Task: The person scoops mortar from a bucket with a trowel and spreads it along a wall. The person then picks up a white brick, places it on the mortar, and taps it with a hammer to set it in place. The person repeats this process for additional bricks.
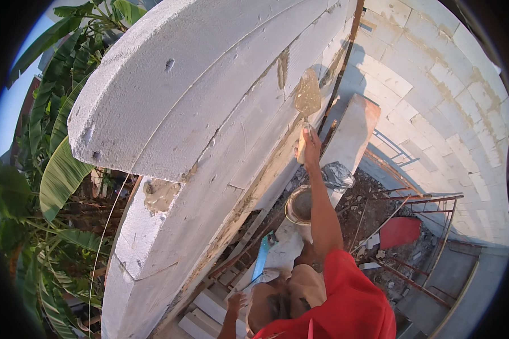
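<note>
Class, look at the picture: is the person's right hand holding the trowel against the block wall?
Yes: the right hand grips the handle of the mortar-coated trowel, whose blade lies against the white block wall.

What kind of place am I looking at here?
Likely an outdoor building site: a half-built white block wall, a mortar-loaded trowel in the right hand, and a bucket below on scaffolding.

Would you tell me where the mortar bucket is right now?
In the head view the bucket sits right of centre on the scaffold plank, below the right hand holding the trowel, beside a crumpled grey bag.
</note>
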`<state>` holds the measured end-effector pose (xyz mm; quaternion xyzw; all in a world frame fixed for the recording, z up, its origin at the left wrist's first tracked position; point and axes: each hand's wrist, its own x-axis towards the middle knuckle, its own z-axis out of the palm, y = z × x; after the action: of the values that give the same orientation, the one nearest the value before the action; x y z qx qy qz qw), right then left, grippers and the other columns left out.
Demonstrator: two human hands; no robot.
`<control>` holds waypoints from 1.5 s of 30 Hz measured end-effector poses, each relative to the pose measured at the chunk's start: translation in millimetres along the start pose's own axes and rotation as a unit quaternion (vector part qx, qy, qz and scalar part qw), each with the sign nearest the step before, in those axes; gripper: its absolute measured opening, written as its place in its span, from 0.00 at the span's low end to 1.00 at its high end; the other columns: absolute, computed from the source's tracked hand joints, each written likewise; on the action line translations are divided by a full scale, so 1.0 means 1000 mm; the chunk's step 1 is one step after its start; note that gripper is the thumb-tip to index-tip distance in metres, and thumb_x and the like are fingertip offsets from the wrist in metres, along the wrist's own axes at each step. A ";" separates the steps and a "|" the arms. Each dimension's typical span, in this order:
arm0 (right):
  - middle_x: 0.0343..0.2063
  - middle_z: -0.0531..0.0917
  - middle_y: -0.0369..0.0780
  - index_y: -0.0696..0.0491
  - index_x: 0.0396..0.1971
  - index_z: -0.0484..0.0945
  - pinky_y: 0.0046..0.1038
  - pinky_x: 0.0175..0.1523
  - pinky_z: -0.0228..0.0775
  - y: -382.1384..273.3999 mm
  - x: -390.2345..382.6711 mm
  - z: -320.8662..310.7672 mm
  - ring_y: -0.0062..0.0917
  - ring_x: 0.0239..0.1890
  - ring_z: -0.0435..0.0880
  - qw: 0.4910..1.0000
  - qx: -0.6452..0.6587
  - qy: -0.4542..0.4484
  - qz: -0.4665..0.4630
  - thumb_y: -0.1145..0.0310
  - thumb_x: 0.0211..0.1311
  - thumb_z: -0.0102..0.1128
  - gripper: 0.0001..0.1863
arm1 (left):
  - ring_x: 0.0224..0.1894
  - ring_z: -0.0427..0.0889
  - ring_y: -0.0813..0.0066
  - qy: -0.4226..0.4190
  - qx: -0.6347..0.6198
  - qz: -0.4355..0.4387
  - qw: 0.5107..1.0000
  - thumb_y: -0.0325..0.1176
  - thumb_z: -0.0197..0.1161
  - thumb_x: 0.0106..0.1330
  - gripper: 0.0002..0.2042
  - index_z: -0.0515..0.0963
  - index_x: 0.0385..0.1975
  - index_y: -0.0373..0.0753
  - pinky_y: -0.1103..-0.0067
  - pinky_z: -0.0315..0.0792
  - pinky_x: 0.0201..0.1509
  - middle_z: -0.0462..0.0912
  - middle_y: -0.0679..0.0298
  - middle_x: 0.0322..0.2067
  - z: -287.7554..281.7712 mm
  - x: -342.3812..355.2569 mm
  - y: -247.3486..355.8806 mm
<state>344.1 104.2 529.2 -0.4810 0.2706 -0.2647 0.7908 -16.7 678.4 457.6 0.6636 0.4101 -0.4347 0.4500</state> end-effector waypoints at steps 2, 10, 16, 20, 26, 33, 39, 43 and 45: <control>0.21 0.76 0.36 0.54 0.57 0.74 0.25 0.17 0.68 0.009 -0.027 0.004 0.22 0.14 0.74 1.000 -0.003 -0.011 -0.024 0.51 0.74 0.60 0.24 | 0.50 0.85 0.68 -0.010 0.012 -0.019 1.000 0.46 0.57 0.73 0.17 0.77 0.55 0.46 0.66 0.75 0.53 0.85 0.65 0.50 0.003 0.003 -0.008; 0.26 0.74 0.35 0.53 0.59 0.72 0.24 0.19 0.69 0.002 -0.163 0.057 0.20 0.21 0.77 0.989 0.095 -0.068 0.088 0.52 0.75 0.59 0.24 | 0.48 0.85 0.72 -0.062 0.016 0.059 0.996 0.45 0.58 0.72 0.17 0.78 0.56 0.46 0.70 0.76 0.51 0.86 0.66 0.49 0.031 0.020 0.024; 0.30 0.75 0.35 0.54 0.58 0.72 0.25 0.21 0.71 -0.030 -0.278 0.102 0.20 0.23 0.77 0.979 0.111 -0.123 0.117 0.54 0.76 0.57 0.22 | 0.42 0.85 0.75 -0.052 -0.023 0.147 0.987 0.40 0.58 0.73 0.17 0.78 0.57 0.41 0.77 0.78 0.47 0.86 0.64 0.46 0.052 -0.005 0.080; 0.29 0.75 0.35 0.57 0.64 0.69 0.25 0.25 0.70 -0.039 -0.341 0.120 0.19 0.24 0.76 0.970 0.088 -0.191 0.119 0.55 0.77 0.56 0.26 | 0.43 0.85 0.76 -0.010 0.021 0.139 0.990 0.39 0.55 0.74 0.18 0.77 0.59 0.40 0.73 0.78 0.49 0.87 0.64 0.47 0.050 -0.021 0.084; 0.26 0.76 0.32 0.58 0.70 0.67 0.20 0.28 0.68 -0.033 -0.402 0.108 0.13 0.23 0.73 0.942 0.037 -0.302 0.144 0.62 0.77 0.57 0.27 | 0.44 0.85 0.76 -0.019 0.036 0.112 0.993 0.39 0.57 0.74 0.17 0.78 0.58 0.42 0.73 0.78 0.49 0.87 0.64 0.46 0.032 0.006 0.023; 0.32 0.79 0.40 0.57 0.67 0.68 0.25 0.28 0.71 -0.035 -0.379 -0.030 0.19 0.25 0.76 0.896 0.140 -0.294 0.303 0.53 0.78 0.53 0.28 | 0.44 0.86 0.76 -0.068 0.049 0.091 0.992 0.40 0.58 0.73 0.17 0.79 0.57 0.43 0.73 0.78 0.47 0.87 0.64 0.44 0.018 0.061 -0.032; 0.28 0.78 0.36 0.54 0.63 0.71 0.23 0.25 0.70 -0.007 -0.315 -0.196 0.18 0.22 0.77 0.928 -0.054 -0.101 0.353 0.58 0.78 0.51 0.22 | 0.41 0.86 0.75 -0.093 0.094 0.010 0.991 0.42 0.61 0.73 0.17 0.80 0.55 0.42 0.78 0.76 0.40 0.87 0.63 0.42 0.091 0.106 0.023; 0.26 0.78 0.36 0.53 0.57 0.73 0.24 0.22 0.70 0.009 -0.267 -0.247 0.19 0.20 0.77 0.929 -0.161 0.009 0.334 0.55 0.79 0.50 0.19 | 0.46 0.86 0.71 -0.120 0.110 0.053 0.985 0.47 0.60 0.72 0.21 0.77 0.59 0.41 0.72 0.75 0.47 0.86 0.61 0.48 0.151 0.106 0.077; 0.27 0.78 0.36 0.52 0.62 0.72 0.25 0.22 0.70 -0.006 -0.219 -0.248 0.20 0.20 0.78 0.942 -0.077 0.013 0.327 0.58 0.79 0.50 0.20 | 0.50 0.85 0.70 -0.140 0.125 0.073 0.980 0.49 0.60 0.72 0.23 0.76 0.60 0.41 0.69 0.75 0.52 0.85 0.61 0.51 0.175 0.093 0.102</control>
<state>17.4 97.7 476.0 -0.4219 0.4430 0.0244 0.7907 69.0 499.0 356.3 0.6752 0.2360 -0.5373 0.4469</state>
